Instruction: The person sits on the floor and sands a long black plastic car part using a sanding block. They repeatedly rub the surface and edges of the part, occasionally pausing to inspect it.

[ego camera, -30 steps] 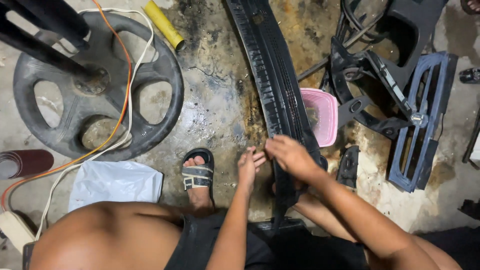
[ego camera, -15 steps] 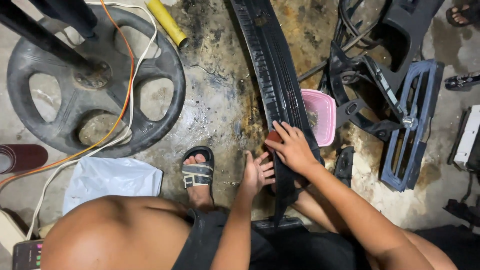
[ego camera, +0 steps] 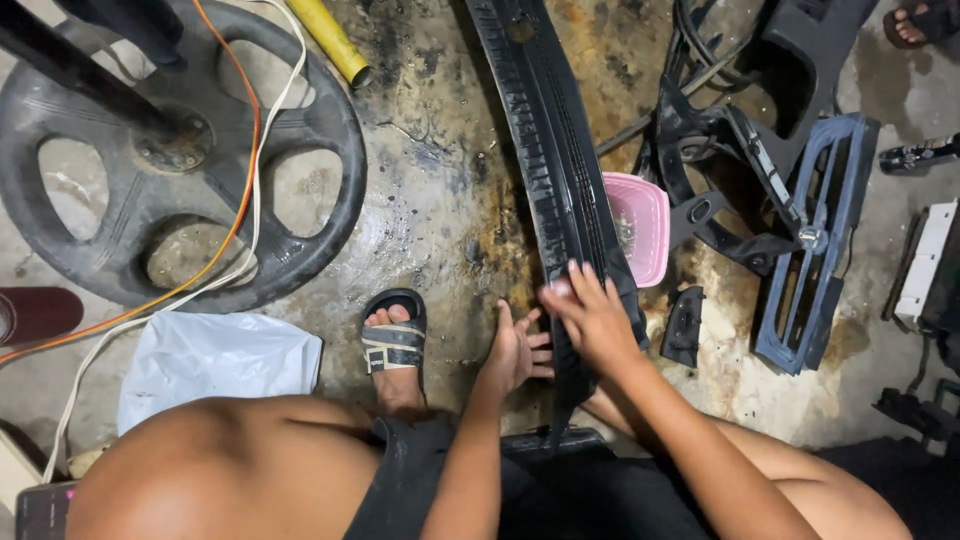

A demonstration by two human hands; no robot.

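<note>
Head view shows one long black ribbed trim strip (ego camera: 552, 170) lying on the stained concrete floor (ego camera: 440, 210), running toward the person. Right hand (ego camera: 597, 318) lies flat on its near end, fingers spread, not clenched; left hand (ego camera: 515, 352) rests open against its left edge. One pink basket (ego camera: 640, 225) sits just right; one sandalled foot (ego camera: 395, 345) left.

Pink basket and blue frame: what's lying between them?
In the head view, black plastic bracket parts lie between the pink basket and the blue frame. A small black piece sits on the floor just below that gap.
</note>
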